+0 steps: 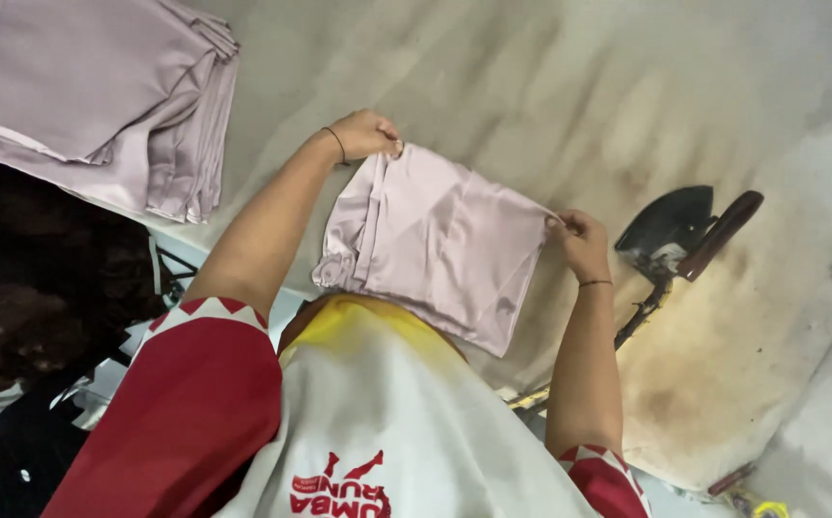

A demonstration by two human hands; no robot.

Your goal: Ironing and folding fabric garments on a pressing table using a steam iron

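Both hands pinch the folded pale pink cloth (435,245) by its top corners, left hand (366,133) and right hand (581,242) closed tight, holding it taut above the table (531,86). Beside the cloth's right edge rests an iron (687,230); a stack of folded cloths (99,96) lies far left.

Scorched padded ironing table (550,86), dim clutter beside

Soft, even light falls across the pale tabletop (550,86), moderately bright, with no hard shadows. The satin cloth (435,240) shows a faint sheen but no harsh glare. The left edge sinks into deep, murky darkness where detail is lost. The whole frame is slightly soft, blurrier toward the corners.
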